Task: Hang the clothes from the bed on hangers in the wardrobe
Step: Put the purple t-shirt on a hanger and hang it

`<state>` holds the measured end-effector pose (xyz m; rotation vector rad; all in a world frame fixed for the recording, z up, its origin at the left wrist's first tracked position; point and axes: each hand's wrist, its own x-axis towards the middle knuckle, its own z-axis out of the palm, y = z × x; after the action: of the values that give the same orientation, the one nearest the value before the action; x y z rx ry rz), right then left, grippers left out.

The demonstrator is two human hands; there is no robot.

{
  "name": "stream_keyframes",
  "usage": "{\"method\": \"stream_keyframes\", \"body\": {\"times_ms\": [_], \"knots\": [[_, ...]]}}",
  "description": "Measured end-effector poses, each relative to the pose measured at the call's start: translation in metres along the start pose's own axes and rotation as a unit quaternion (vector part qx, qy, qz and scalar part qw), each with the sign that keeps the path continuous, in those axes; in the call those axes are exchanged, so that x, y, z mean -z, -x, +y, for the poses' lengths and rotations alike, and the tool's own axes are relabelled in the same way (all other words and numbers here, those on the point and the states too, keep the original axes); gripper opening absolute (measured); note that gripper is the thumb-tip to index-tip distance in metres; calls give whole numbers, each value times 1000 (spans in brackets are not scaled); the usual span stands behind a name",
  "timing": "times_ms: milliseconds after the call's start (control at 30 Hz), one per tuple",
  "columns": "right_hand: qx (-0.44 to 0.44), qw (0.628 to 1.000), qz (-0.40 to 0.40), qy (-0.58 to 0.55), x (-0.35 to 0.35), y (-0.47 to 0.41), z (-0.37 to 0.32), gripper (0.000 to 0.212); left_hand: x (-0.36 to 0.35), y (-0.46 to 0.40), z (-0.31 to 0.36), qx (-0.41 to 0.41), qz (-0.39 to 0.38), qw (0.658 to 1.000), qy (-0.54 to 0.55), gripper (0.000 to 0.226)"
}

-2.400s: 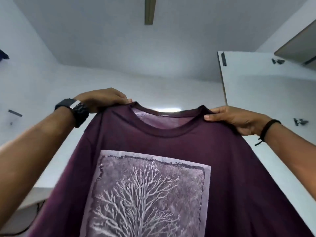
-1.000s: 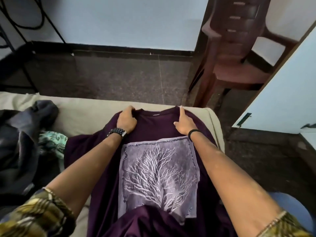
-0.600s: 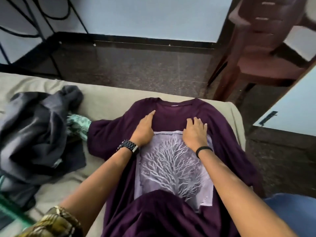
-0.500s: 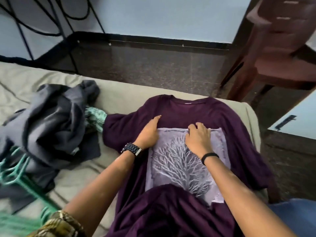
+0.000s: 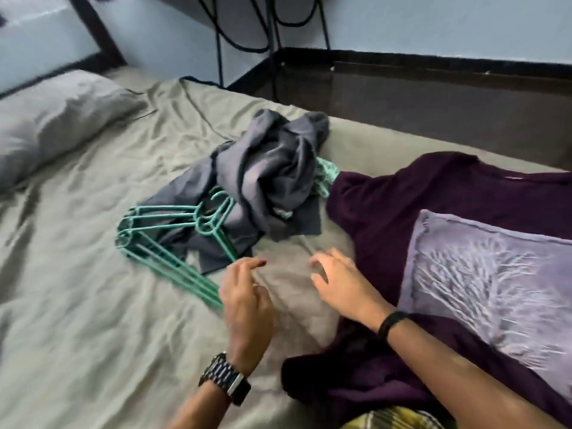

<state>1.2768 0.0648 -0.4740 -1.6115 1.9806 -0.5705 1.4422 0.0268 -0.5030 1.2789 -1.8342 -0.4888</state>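
1. We are holding our left hand (image 5: 246, 300) over the bed (image 5: 93, 305), fingers loosely curled and gripping nothing, fingertips just beside the near ends of the green hangers (image 5: 173, 243).
2. We are hovering our right hand (image 5: 340, 283) at the left edge of the purple T-shirt (image 5: 387, 212), fingers spread and relaxed, holding nothing.
3. The purple T-shirt is lying flat along the bed's right side, tree print (image 5: 489, 280) facing up, collar toward the far edge.
4. The green hangers are lying bunched mid-bed, hooks resting against the grey garment (image 5: 272, 171).
5. The grey garment is sitting crumpled near the far edge, touching a patterned teal cloth (image 5: 325, 174).
6. A grey pillow (image 5: 55, 119) is resting at the far left corner.
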Motion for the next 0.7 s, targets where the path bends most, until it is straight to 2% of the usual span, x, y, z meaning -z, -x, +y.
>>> {"method": "stream_keyframes", "body": {"times_ms": [67,133,200,333,433,533,600,667,700], "knots": [[51,999,5,-17,-12,-2,-28,28,21,3,-32,104,67,992,-38,44],[89,995,-24,-22,-28,-4,-52,28,30,4,-55,223,80,971,-17,48],[109,991,-71,-14,-46,-6,-67,33,28,3,-68,270,104,957,11,52],[118,985,-126,19,-69,-10,-65,52,19,6,-78,302,167,934,94,53],[152,979,-121,55,-76,-15,-58,52,17,9,-85,303,171,930,119,54],[135,987,-79,-39,-77,-20,-57,42,15,11,-83,277,173,940,99,59],[75,987,-53,-135,-76,-22,-56,43,13,12,-79,239,166,955,60,62],[4,972,-65,-228,-74,-23,-56,48,11,14,-75,210,152,965,23,68],[-21,965,-72,-253,-72,-24,-55,43,11,14,-74,201,145,969,7,71]]}}
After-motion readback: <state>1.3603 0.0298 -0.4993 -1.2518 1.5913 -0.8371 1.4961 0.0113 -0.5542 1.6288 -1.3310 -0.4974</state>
